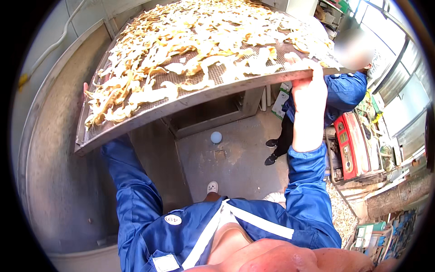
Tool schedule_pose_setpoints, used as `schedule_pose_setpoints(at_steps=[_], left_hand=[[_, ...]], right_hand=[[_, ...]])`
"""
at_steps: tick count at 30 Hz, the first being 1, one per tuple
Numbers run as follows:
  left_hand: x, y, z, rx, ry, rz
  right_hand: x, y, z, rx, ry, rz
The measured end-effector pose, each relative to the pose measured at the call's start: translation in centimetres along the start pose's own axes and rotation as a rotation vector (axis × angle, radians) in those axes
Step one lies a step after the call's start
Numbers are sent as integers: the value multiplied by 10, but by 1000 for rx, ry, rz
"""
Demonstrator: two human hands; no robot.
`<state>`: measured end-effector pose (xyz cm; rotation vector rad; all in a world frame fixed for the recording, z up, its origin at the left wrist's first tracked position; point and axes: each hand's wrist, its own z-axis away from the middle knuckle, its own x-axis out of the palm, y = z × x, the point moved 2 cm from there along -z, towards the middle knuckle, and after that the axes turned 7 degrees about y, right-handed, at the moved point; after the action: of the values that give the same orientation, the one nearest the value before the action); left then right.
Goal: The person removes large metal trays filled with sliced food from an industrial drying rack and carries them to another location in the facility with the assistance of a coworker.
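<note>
A large mesh tray with a metal frame is held up at chest height or above. Spread over its brown mesh are many pale yellow, curled dried pieces, whose exact kind I cannot make out. My right hand grips the near rim towards its right end, thumb on top. At the left side, my left hand supports the tray; only bits of its fingers show past the frame, and the rest is hidden beneath. Both forearms, in blue sleeves, reach up from below.
A person in blue stands beyond the tray's right side. A metal wall or panel curves along the left. On the grey floor lies a pale round object. A red machine stands at the right, with a green-topped one nearer.
</note>
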<state>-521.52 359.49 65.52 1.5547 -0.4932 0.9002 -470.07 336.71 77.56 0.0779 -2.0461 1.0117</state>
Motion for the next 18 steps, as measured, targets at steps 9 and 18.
schedule_pose_setpoints(at_steps=[9, 18], left_hand=[[18, -22, -44, -163, -126, -15], [50, -13, -101, -376, -313, -33]], right_hand=[[-8, -7, -2, 44, 227, 111], [-4, -27, -2, 301, 361, 64]])
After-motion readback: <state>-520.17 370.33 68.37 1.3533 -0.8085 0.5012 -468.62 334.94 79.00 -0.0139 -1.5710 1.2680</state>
